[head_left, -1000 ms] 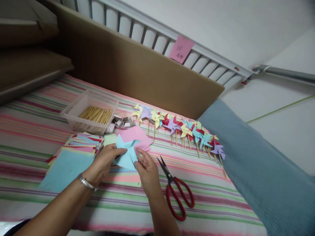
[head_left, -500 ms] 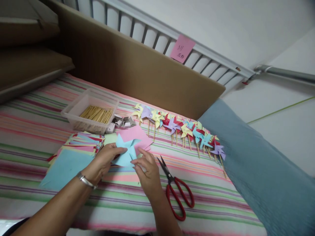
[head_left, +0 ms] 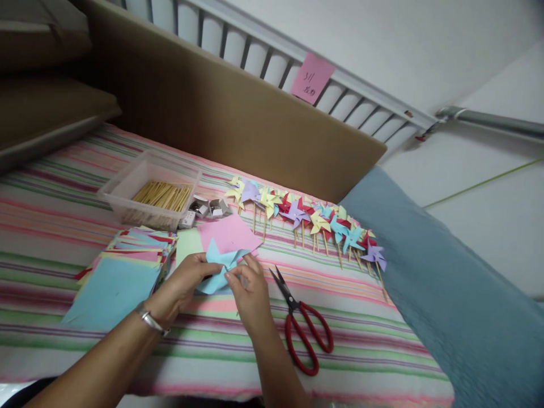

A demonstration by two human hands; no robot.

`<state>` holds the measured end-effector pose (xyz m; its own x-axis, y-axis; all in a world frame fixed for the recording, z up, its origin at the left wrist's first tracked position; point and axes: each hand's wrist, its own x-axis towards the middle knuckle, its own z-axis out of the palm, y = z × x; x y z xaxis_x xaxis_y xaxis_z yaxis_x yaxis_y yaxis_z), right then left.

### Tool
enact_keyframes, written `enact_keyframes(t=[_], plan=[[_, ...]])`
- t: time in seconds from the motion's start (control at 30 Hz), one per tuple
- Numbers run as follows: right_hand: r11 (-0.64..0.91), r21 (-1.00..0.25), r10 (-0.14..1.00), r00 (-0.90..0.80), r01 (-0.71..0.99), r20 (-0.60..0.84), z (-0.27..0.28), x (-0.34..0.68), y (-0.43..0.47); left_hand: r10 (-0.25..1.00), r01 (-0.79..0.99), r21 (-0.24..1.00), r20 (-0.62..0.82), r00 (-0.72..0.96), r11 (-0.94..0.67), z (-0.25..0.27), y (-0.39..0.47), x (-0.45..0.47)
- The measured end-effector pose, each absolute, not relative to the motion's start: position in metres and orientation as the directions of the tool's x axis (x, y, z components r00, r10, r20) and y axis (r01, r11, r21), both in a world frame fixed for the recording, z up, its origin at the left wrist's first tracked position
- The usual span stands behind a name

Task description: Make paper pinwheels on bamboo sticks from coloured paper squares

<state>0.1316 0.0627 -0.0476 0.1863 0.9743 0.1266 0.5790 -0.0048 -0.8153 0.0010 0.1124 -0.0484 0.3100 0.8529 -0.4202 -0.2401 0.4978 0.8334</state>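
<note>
A light blue paper pinwheel, partly folded, is held between both hands above loose sheets. My left hand is closed on its left side, the thumb pressing near the centre. With thumb and fingers, my right hand pinches a blade of the same pinwheel from the right. Pink paper and pale green paper lie just behind it. To the left of my left hand is a stack of coloured paper squares, a blue one on top.
Red-handled scissors lie at the right, blades slightly parted. A clear plastic box holds short wooden sticks, with small open boxes beside it. Finished pinwheels on sticks line the back right before a cardboard panel.
My right thumb and fingers have moved in toward the pinwheel's centre, folding a blade inward. The pinwheel has tilted and bent a little. The view has shifted slightly.
</note>
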Motion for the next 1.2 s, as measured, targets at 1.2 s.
enact_keyframes(t=[1.2], plan=[[-0.083, -0.937, 0.938, 0.343, 0.341, 0.042, -0.050, 0.137, 0.067, 0.816, -0.299, 0.770, -0.462, 0.348, 0.564, -0.046, 0.112, 0.001]])
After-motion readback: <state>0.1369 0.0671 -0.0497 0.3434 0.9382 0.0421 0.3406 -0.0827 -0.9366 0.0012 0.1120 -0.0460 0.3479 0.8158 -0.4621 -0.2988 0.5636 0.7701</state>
